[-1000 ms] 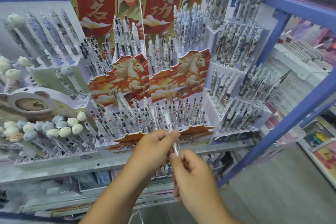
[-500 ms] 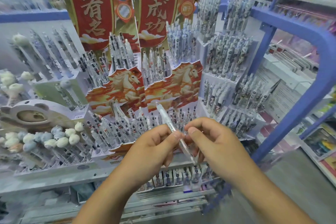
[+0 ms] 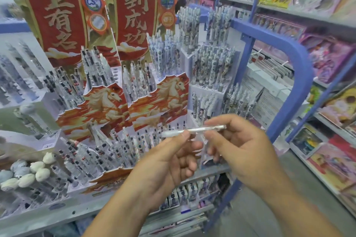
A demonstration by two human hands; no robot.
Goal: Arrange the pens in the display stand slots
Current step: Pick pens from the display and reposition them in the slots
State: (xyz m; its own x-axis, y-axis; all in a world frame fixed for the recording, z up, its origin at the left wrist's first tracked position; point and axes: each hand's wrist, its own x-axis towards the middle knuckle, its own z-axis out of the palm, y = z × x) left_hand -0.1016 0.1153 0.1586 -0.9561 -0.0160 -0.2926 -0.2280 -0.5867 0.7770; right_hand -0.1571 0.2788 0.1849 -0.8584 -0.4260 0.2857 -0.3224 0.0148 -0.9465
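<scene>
A clear white pen [image 3: 194, 130] lies almost level between my two hands, in front of the display. My left hand [image 3: 173, 161] pinches its left part between thumb and forefinger. My right hand [image 3: 242, 148] grips its right part, and a piece of clear wrapper hangs below the fingers. Behind them stands the red-and-gold horse display stand [image 3: 107, 106], tiered, with several pens upright in its slots. Its lowest tier [image 3: 115, 152] is just beyond my left hand.
A white stand of patterned pens [image 3: 210, 75] is to the right of the red one. Pens with round plush tops [image 3: 36, 171] fill the left. A blue shelf frame [image 3: 296, 67] curves down on the right, with packaged goods [image 3: 331, 159] on shelves beyond it.
The pen has swung from upright to almost level. My right hand came up from below and moved right along it. The view has shifted to the right.
</scene>
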